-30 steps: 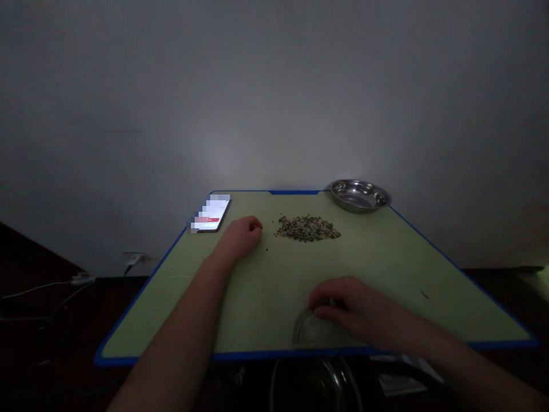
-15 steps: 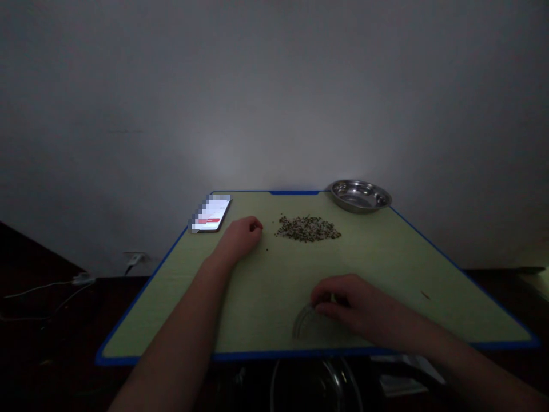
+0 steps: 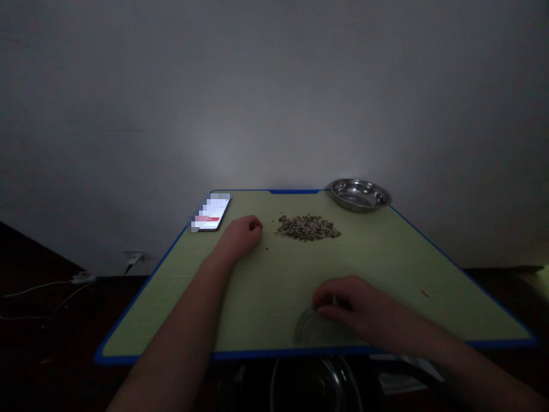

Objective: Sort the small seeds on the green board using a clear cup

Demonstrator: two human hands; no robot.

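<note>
My left hand rests curled into a loose fist on the green table, just left of a small pile of dark seeds. Nothing shows inside its fingers. My right hand lies near the table's front edge, its fingers pinched on the rim of a small clear glass dish. What the dish contains cannot be made out in the dim light.
A lit phone lies at the table's back left. A shallow steel bowl stands at the back right corner. A blue border runs round the table. Cables and a plug lie on the dark floor at left. A round dark object sits below the front edge.
My right hand and the glass dish have shifted very slightly at the front edge. My left hand has stayed still.
</note>
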